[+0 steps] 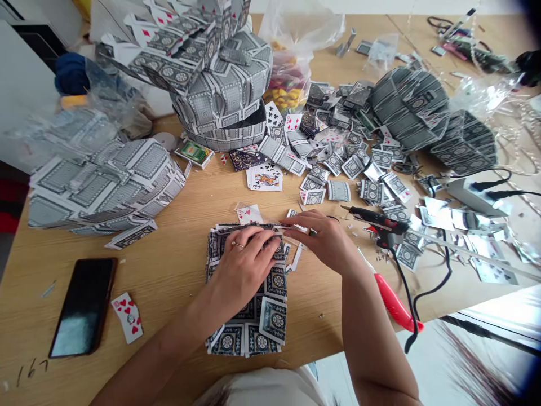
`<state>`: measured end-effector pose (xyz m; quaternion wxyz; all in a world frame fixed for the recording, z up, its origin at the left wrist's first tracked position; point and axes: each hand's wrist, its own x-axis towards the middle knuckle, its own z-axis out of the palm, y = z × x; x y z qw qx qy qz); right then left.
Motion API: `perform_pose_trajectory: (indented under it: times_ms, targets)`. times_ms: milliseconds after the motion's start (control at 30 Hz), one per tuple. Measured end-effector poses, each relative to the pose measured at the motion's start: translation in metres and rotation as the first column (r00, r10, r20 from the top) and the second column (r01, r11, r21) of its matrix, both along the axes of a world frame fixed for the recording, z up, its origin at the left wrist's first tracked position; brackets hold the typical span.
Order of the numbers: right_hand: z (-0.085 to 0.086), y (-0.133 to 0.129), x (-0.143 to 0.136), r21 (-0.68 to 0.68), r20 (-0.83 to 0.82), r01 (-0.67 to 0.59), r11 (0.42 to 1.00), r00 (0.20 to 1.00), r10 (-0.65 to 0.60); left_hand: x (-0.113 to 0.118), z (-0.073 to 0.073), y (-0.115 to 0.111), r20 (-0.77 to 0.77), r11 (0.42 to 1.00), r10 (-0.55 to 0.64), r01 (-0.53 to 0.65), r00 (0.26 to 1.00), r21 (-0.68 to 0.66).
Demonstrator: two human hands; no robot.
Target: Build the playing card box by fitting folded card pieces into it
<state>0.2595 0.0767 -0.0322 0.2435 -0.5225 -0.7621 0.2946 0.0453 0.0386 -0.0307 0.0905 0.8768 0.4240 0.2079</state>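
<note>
A block of overlapping dark patterned playing cards [274, 316] lies on the table in front of me. My left hand [249, 262], wearing a ring, rests across its upper part, fingers stretched out and slightly bent over the cards. At the block's upper right corner is my right hand [323, 234], fingers drawn together in a pinch; what sits between the fingertips is too small to make out. A loose card [249, 214] lies just beyond the block's far edge. To the right, a black hot glue gun [380, 221] lies on the table near my right wrist.
Large card-built shapes stand at the back left [224, 84], left [114, 180] and back right [408, 107]. Many loose cards [340, 192] cover the right side. Red-handled scissors [395, 304] and the glue gun's cable lie right; a phone [84, 307] and a torn card [128, 317] lie left.
</note>
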Motion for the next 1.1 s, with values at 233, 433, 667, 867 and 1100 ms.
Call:
perform_pose_trajectory:
  times_ms: [233,433,667,867,1100]
  targets:
    - [-0.003,0.001,-0.001,-0.016,-0.091,0.077,0.997,0.993,-0.078,0.000,-0.010,-0.008,0.040,0.997,-0.063,0.064,0.997,-0.046]
    - [0.002,0.006,-0.009,0.094,-0.152,0.120,0.988,0.983,-0.105,-0.009,0.000,-0.007,0.119,0.988,-0.033,0.050,0.992,-0.144]
    - [0.021,0.004,-0.017,0.297,-0.190,0.277,0.914,0.955,-0.228,-0.018,0.015,-0.004,0.215,0.972,0.161,-0.117,0.963,-0.203]
    - [0.028,-0.010,-0.019,0.116,-0.206,0.224,0.968,0.959,-0.197,-0.023,0.014,0.010,0.096,0.973,0.230,-0.229,0.968,-0.027]
    - [0.028,-0.013,-0.037,0.115,0.044,0.048,0.992,0.998,-0.053,-0.038,-0.001,0.044,-0.009,0.973,0.030,-0.031,1.000,-0.228]
